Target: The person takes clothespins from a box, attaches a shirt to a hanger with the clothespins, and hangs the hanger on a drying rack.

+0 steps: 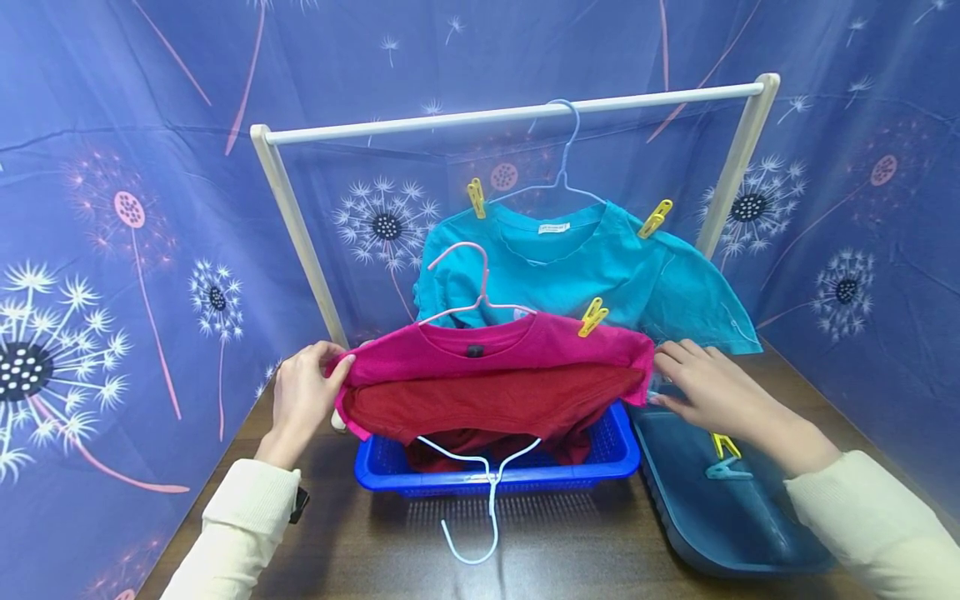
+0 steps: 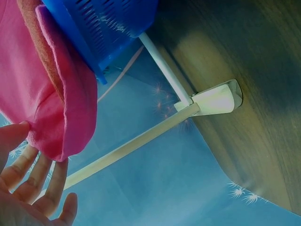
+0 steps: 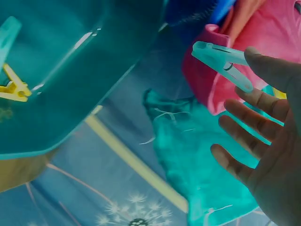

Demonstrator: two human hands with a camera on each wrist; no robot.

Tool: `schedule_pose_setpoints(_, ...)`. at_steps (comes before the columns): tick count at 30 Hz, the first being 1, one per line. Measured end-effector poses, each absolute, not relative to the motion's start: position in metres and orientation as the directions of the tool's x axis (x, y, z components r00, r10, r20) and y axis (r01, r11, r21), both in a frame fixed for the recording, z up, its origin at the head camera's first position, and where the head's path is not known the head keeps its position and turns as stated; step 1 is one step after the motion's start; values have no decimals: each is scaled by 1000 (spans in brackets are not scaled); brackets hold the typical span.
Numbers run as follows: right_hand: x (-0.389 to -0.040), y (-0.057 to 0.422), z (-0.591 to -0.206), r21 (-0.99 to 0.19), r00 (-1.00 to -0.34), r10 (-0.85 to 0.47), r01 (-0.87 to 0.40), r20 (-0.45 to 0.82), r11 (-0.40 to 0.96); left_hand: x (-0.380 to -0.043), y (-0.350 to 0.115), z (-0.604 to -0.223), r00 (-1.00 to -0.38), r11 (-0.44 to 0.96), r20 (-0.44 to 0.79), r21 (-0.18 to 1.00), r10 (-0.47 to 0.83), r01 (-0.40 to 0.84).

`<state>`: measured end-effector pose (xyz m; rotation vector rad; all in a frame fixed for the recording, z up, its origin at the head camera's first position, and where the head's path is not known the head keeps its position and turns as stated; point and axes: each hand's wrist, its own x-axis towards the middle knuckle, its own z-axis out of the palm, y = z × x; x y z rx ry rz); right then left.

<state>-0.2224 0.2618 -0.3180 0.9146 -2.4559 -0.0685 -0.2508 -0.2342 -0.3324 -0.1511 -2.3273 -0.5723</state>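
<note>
Blue bkgd (image 1: pixel 420 50), 3 shirts (image 1: pixel 491 354), 1 clip (image 3: pixel 217 59) in R fingers (image 3: pixel 263 101)

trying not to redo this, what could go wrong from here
The pink shirt might slide off its pink hanger near the left hand, where no clip shows. The light blue clothespin, pinched in the right hand, could drop. The pale hanger, jutting past the blue basket, may snag.

turquoise shirt (image 1: pixel 558 279) partly hidden behind pink shirt (image 1: pixel 525 354), white label (image 1: pixel 554 227) unreadable
</note>
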Motion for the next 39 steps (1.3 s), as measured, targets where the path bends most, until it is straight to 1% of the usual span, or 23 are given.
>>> schedule_pose_setpoints(5,-222,250,-310,244,-616,-641,-606,458,757,-251,-234,-333,-731,895,679,359,-57,264)
schedule_pose_setpoints(14,-221,230,-298,229,-621,-637,-609,458,759,-252,-234,-333,-731,895,681,359,-56,266)
schedule_pose_setpoints(22,-226,209,-293,225,-581,-663,-648,472,728,-252,-234,-333,-731,900,679,354,-62,254)
schedule_pose_setpoints(39,-232,148,-282,210,-524,-716,-719,461,662,-252,-234,-333,-740,900,669,361,-67,245)
